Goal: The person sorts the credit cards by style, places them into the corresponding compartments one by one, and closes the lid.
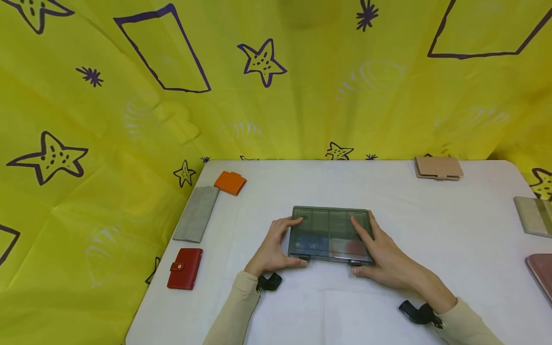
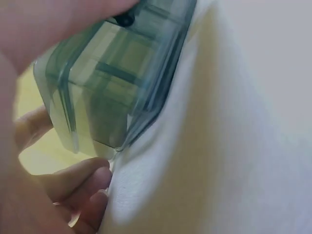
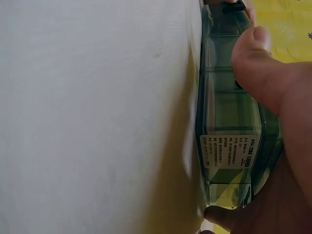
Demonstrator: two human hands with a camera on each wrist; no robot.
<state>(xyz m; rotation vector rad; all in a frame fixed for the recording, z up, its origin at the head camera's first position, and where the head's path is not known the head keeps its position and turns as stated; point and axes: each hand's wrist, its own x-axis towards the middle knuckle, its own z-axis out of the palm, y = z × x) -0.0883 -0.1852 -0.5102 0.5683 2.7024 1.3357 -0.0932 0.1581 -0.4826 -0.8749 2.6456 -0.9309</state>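
A see-through green plastic compartment box (image 1: 340,221) lies flat before me with its lid down. Through the lid show a blue card (image 1: 311,243) marked VIP and a reddish-white card (image 1: 346,247). My left hand (image 1: 272,247) grips the left end, thumb at the front edge and index finger on the lid corner. Holding the right end is my right hand (image 1: 390,254), its thumb by a front latch and one finger stretched over the lid. In the right wrist view a white printed label (image 3: 231,151) sticks to the box's side. Some left fingertips reach the tabletop under the box's end.
A red wallet (image 1: 185,269), a grey pouch (image 1: 196,214) and an orange wallet (image 1: 230,183) line the left side of the white table (image 1: 302,311). A tan wallet (image 1: 439,168) lies back right. Beige (image 1: 532,215) and maroon (image 1: 542,270) pieces sit at the right edge.
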